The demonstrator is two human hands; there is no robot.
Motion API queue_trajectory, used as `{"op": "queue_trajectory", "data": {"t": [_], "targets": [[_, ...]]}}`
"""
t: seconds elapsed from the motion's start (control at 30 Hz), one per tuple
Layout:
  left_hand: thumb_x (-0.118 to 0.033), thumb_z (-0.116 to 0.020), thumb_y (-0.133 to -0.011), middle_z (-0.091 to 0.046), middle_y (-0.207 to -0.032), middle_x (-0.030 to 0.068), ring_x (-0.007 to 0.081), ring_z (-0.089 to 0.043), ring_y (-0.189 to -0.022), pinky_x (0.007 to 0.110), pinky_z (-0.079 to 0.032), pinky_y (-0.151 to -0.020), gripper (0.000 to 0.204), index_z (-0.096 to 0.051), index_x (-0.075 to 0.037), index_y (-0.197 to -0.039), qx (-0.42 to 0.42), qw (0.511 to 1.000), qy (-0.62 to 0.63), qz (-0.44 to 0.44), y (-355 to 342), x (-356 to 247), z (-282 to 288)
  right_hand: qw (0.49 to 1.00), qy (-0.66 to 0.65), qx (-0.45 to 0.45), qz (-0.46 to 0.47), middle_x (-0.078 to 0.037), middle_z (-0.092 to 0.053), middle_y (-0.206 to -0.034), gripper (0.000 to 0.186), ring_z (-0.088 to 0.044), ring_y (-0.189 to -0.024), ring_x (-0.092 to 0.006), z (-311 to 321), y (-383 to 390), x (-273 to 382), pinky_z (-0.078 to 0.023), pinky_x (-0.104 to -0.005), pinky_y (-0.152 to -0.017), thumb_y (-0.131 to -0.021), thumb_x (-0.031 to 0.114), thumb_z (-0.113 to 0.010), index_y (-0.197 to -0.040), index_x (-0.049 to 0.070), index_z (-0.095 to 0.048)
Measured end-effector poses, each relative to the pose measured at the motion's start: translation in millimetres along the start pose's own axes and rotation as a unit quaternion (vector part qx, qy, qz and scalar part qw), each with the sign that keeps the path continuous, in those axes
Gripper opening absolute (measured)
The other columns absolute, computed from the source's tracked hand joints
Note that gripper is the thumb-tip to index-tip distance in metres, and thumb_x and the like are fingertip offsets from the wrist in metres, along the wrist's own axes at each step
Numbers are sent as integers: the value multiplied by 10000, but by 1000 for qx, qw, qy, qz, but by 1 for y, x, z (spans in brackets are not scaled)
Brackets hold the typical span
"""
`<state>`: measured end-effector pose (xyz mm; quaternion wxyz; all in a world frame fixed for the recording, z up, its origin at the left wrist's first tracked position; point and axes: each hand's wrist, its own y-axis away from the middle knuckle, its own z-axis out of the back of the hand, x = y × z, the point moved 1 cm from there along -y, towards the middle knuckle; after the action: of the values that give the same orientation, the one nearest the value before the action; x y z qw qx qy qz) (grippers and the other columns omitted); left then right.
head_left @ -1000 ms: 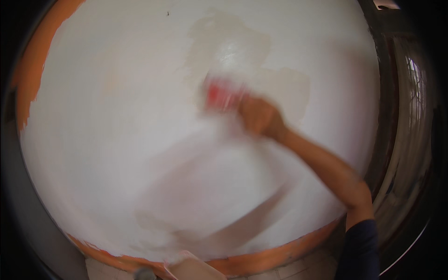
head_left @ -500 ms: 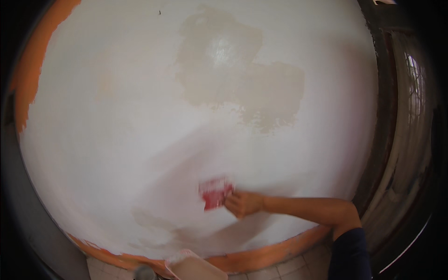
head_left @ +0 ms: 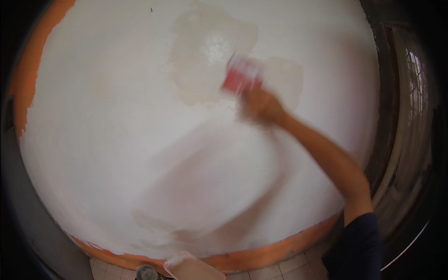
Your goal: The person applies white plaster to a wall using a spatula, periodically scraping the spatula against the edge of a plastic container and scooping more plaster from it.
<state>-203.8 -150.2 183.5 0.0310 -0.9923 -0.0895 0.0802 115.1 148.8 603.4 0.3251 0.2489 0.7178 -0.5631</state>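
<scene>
Raised in front of the white wall (head_left: pixel 116 149), my right hand (head_left: pixel 263 105) grips what looks like a wide red paintbrush (head_left: pixel 242 74), smeared with white. The fingers are closed around it near its lower right corner; motion blurs both. The brush overlaps the right part of a tan patch (head_left: pixel 191 74), close to a second tan patch (head_left: pixel 291 77). Whether it touches the wall, I cannot tell. My left hand is out of view.
Below stand a pale tray-like container (head_left: pixel 198 269) and a grey round can (head_left: pixel 146 272) on the tiled floor (head_left: pixel 284 267). Orange paint (head_left: pixel 266 255) borders the wall's bottom and left. A barred window (head_left: pixel 413 88) is at right, a dark grey panel (head_left: pixel 32 200) at left.
My right hand has swept the brush upward and slightly right, from low on the wall to the tan patches. The forearm now slants upward instead of lying nearly level.
</scene>
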Motion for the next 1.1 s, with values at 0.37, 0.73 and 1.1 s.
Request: {"op": "queue_trajectory", "data": {"t": [0.37, 0.73, 1.1], "targets": [[-574, -487, -883, -483, -1389, 144, 381, -474, -1253, 622, -369, -1021, 702, -409, -121, -1413, 23, 998, -40, 32, 43, -12, 98, 902, -339, -27, -266, -102, -668, -831, 199, -637, -651, -184, 269, 108, 357, -521, -283, -535, -737, 38, -708, -933, 4, -700], [-593, -435, -905, -489, -1375, 147, 370, -488, -1235, 581, -382, -1027, 699, -400, -114, -1413, -6, 999, -32, 38, 3, -131, 168, 262, -514, 125, -807, -13, -601, -643, 160, -524, -525, -77, 344, 3, 509, -424, -223, -484, -885, 115, -686, -887, -45, -697], [-586, -410, -923, -476, -1383, 146, 367, -477, -1242, 556, -375, -1039, 686, -389, -110, -1416, -24, 997, -42, 57, -40, -276, 214, 402, -554, 175, -708, -47, -615, -688, 152, -548, -587, -97, 310, -107, 640, -435, -244, -513, -872, 108, -700, -919, -37, -696]]}}
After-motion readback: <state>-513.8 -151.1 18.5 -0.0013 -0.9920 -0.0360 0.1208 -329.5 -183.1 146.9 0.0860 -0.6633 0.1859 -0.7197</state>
